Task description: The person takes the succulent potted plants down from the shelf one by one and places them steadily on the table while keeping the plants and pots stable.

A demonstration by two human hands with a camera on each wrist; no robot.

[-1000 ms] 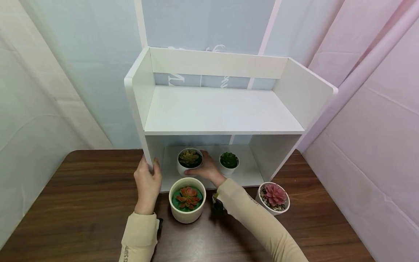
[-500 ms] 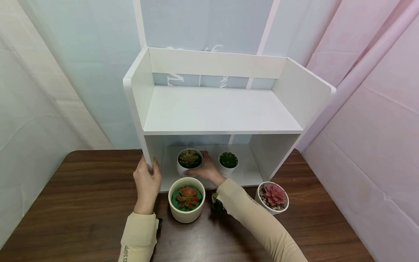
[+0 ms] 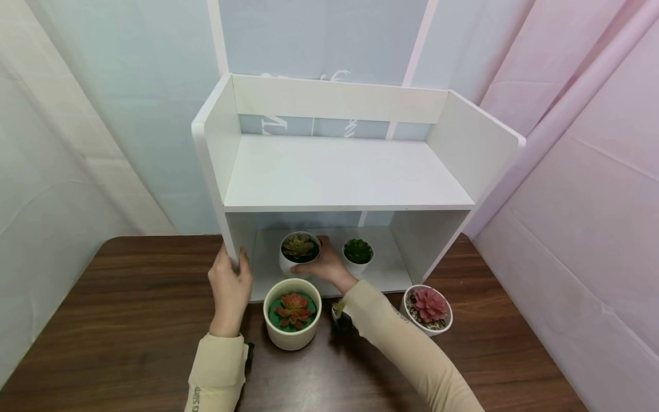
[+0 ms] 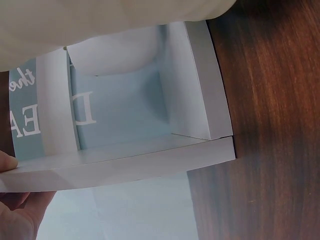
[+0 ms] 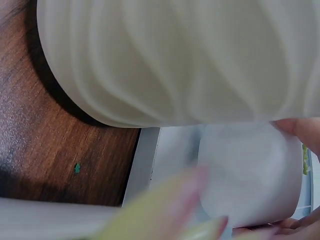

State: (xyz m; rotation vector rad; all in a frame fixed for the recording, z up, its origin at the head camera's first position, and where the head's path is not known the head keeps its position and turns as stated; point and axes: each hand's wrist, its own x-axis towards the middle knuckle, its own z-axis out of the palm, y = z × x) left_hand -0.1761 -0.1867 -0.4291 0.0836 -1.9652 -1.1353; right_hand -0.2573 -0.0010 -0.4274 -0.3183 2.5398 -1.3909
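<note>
My left hand [image 3: 229, 289] grips the front edge of the white shelf's left side panel [image 4: 110, 167], thumb on the inner face. Inside the lower compartment, my right hand [image 3: 326, 264] holds a white pot [image 5: 250, 175] by its side; a yellowish-green succulent [image 3: 298, 247] grows in it. To the right of that hand, a green succulent in a small white pot [image 3: 357, 266] stands on the same lower board. A cream ridged pot [image 3: 292, 340] with a red-orange succulent sits on the table just in front of the shelf.
A pink succulent in a white pot [image 3: 427, 329] stands by the shelf's front right corner. Another small plant [image 3: 338, 309] is mostly hidden under the right sleeve. The upper board [image 3: 350, 171] spans above the right hand. Curtains hang around the brown table [image 3: 128, 320].
The right hand and its pot have shifted very slightly to the right relative to the shelf. The left hand keeps its hold on the side panel.
</note>
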